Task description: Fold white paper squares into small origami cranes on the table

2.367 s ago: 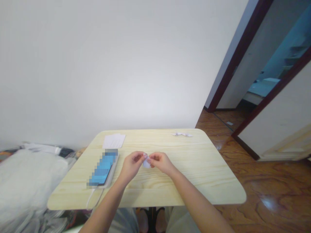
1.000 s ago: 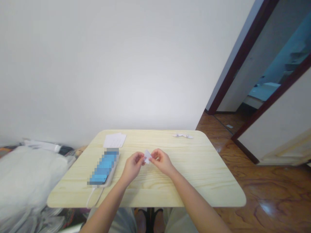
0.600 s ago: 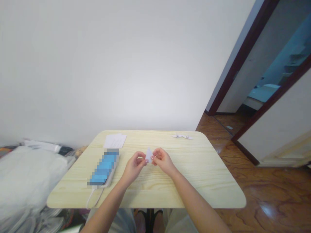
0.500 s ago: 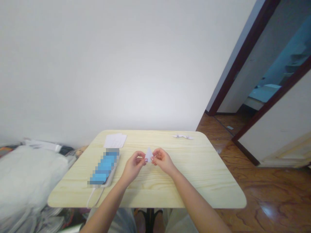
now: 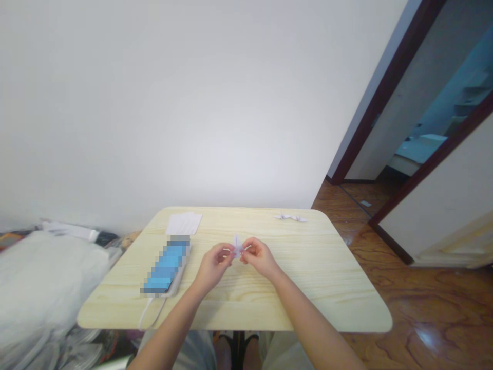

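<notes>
A small piece of folded white paper (image 5: 238, 247) with a narrow point standing up is held over the middle of the table. My left hand (image 5: 215, 262) pinches its left side between thumb and fingers. From the other side, my right hand (image 5: 259, 257) pinches the right edge. The fingertips hide parts of the folds. At the back right of the table lie two small folded paper shapes (image 5: 290, 218) with pointed ends, side by side.
White paper sheets (image 5: 184, 224) lie at the back left of the light wooden table (image 5: 327, 288). In front of them rests a phone (image 5: 165, 267) with a blurred screen and a white cable (image 5: 144, 312). A white wall (image 5: 239, 103) stands behind; a doorway is at right.
The paper between my fingers has gone from a broad triangle to a narrower upright point with folds spreading at its sides. Both hands stay in nearly the same place.
</notes>
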Motion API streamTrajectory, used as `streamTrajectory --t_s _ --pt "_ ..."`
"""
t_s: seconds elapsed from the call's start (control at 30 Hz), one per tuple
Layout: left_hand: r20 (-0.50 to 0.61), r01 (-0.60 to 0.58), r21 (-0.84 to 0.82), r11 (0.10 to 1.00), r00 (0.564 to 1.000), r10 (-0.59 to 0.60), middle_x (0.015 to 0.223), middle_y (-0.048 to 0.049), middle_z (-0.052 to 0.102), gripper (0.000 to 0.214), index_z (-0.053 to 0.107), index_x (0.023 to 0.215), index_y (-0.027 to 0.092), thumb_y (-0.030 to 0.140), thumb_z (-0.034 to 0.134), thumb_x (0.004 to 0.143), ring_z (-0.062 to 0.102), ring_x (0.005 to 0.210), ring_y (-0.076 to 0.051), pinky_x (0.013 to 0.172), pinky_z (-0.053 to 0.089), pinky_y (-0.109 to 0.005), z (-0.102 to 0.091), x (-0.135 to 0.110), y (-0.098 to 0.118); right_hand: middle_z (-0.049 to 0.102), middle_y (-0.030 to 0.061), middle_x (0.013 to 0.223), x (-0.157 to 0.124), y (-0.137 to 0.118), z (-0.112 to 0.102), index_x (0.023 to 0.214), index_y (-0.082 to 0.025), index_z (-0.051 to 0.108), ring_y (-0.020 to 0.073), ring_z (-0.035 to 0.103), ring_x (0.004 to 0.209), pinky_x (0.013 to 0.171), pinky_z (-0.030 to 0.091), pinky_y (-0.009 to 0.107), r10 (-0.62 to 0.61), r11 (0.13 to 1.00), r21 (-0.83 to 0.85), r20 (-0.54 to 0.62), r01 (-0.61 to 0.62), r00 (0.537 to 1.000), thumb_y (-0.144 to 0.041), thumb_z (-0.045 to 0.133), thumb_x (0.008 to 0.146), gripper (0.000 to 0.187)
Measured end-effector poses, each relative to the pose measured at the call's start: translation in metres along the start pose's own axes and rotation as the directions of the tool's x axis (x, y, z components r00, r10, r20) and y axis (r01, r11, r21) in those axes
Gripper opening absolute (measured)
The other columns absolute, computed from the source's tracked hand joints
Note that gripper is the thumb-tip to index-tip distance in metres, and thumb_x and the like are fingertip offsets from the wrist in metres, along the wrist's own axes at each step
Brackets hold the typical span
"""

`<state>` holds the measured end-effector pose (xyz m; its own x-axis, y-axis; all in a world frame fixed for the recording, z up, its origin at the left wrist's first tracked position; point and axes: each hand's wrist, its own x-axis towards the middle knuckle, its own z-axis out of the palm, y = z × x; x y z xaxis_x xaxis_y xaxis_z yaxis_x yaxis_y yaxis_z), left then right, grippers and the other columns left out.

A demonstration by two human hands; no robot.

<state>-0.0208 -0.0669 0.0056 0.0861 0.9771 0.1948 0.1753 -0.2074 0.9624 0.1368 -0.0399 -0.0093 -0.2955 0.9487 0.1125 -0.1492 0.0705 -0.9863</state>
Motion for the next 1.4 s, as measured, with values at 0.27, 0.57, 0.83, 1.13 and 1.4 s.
streamTrajectory --t_s 0.27,0.57,0.83,1.13,1.4 --pt "0.0 0.097 -0.079 0.992 0.995 -0.097 0.078 -0.0051 0.067 0.021 0.065 0.083 0.015 0.031 0.057 0.072 0.061 0.065 -0.014 0.059 0.05 -0.025 -0.0044 0.0003 0.0041 0.057 0.0 0.07 0.0007 0.0029 -0.0025 0.063 -0.018 0.059 0.0113 0.056 0.063 0.056 0.046 0.022 -0.143 0.987 -0.078 0.012 0.143 0.99 -0.012 0.055 0.062 0.007" --pt "-0.062 0.101 -0.061 0.993 0.993 -0.104 0.073 -0.005 0.068 0.023 0.063 0.079 0.014 0.026 0.068 0.061 0.063 0.065 -0.017 0.063 0.05 -0.027 -0.0044 0.0016 -0.0002 0.059 -0.0016 0.073 0.001 0.0001 0.0004 0.086 -0.021 0.053 0.0118 0.058 0.065 0.059 0.048 0.025 -0.037 0.988 0.15 0.042 0.03 0.998 -0.027 0.067 0.064 0.027" --pt "-0.008 0.094 -0.103 0.99 0.995 -0.095 0.07 -0.0034 0.066 0.023 0.059 0.077 0.014 0.031 0.067 0.064 0.063 0.064 -0.016 0.06 0.05 -0.027 -0.001 0.0 0.002 0.06 -0.0013 0.062 -0.0002 -0.0015 0.0031 0.069 -0.016 0.055 0.009 0.054 0.053 0.052 0.043 0.022 0.059 0.998 0.03 0.043 -0.061 0.997 -0.041 0.07 0.059 0.03" --pt "-0.071 0.08 -0.117 0.99 0.994 -0.088 0.058 0.0044 0.054 0.027 0.047 0.069 0.016 0.029 0.069 0.061 0.055 0.052 -0.009 0.048 0.042 -0.019 0.0042 -0.0001 0.0007 0.055 -0.0037 0.054 0.0002 -0.0006 0.0002 0.061 -0.015 0.055 0.0069 0.047 0.047 0.046 0.037 0.019 0.083 0.995 -0.065 0.035 -0.081 0.996 -0.041 0.069 0.059 0.03" --pt "-0.16 -0.01 0.236 0.972 0.986 0.049 0.068 -0.0015 0.063 0.018 0.058 0.076 0.017 0.031 0.065 0.066 0.058 0.062 -0.014 0.055 0.041 -0.024 -0.0022 0.0026 -0.0037 0.061 0.0013 0.071 -0.0008 -0.0043 -0.0046 0.073 -0.017 0.063 0.0124 0.054 0.063 0.058 0.042 0.023 -0.113 0.929 -0.356 -0.006 0.104 0.994 -0.03 0.066 0.067 0.015"
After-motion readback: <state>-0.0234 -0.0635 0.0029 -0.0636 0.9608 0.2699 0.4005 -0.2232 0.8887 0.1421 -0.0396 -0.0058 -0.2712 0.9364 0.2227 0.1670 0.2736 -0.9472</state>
